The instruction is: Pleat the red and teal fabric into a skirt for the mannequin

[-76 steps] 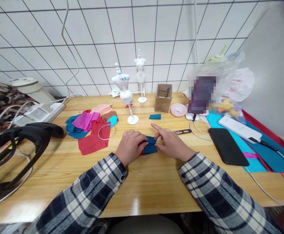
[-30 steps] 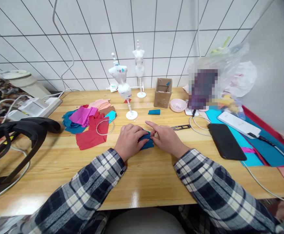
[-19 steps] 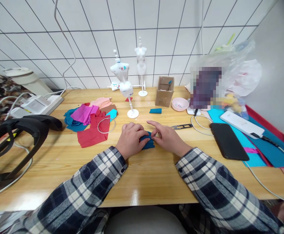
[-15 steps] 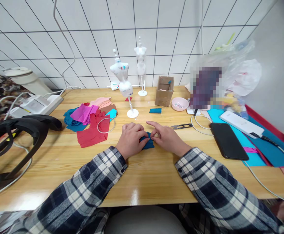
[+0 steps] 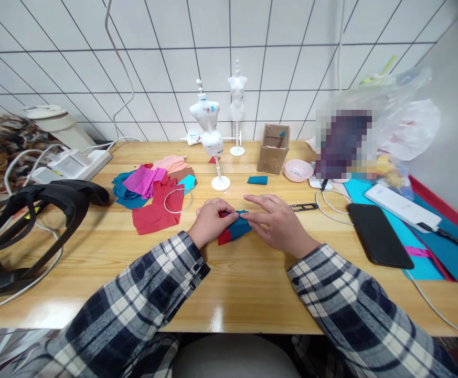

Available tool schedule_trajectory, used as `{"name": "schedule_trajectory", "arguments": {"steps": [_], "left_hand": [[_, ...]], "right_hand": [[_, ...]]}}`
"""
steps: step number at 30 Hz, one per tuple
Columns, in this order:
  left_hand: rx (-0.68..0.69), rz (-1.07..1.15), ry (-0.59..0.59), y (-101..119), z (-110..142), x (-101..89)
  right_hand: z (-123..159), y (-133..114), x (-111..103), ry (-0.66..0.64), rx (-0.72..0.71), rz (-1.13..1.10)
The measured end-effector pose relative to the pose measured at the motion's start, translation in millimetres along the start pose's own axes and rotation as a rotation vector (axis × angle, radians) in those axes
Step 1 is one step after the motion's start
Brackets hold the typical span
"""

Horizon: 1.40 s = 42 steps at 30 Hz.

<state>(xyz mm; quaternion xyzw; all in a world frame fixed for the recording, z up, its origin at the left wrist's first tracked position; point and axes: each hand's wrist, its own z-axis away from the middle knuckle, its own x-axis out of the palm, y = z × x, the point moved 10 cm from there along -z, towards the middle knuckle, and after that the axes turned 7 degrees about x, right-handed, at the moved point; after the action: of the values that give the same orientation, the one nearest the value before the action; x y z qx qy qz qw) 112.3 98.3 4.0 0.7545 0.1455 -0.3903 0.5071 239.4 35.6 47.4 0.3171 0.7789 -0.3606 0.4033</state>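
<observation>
At the smooth wooden table [image 5: 252, 294], the left hand [image 5: 211, 221] pinches a creased red-and-blue cloth [image 5: 238, 229], which extends toward 4 o'clock from that grip, its long axis apparently slanting 8 to 2. The right hand [image 5: 283, 227], at 3 o'clock, reaches its edge, fingers spread; whether they pinch, one cannot tell.

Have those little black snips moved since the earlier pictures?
No. Judged against the pink bowl, the black snips lie in the same place; the camera's view has shifted.
</observation>
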Motion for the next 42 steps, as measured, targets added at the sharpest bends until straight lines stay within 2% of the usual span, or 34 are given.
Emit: {"name": "schedule_trajectory", "arguments": {"steps": [9, 15, 24, 31, 35, 42], "left_hand": [[-0.014, 0.067, 0.013, -5, 0, 0.4], [0.023, 0.094, 0.079, -2, 0, -7.6], [0.089, 0.240, 0.108, 5, -1, -14.9], [0.078, 0.120, 0.131, 11, 0, -18.8], [0.094, 0.072, 0.136, 13, 0, -17.6], [0.065, 0.146, 0.105, 8, 0, -12.1]], "right_hand": [[0, -2, 7, -0.043, -0.025, 0.104], [0, -4, 9, -0.054, -0.037, 0.077], [1, -4, 9, -0.063, -0.031, 0.007], [1, -7, 8, -0.071, -0.034, -0.043], [0, -1, 5, -0.030, 0.013, -0.131], [0, 20, -2, 0.088, 0.125, -0.261]]}}
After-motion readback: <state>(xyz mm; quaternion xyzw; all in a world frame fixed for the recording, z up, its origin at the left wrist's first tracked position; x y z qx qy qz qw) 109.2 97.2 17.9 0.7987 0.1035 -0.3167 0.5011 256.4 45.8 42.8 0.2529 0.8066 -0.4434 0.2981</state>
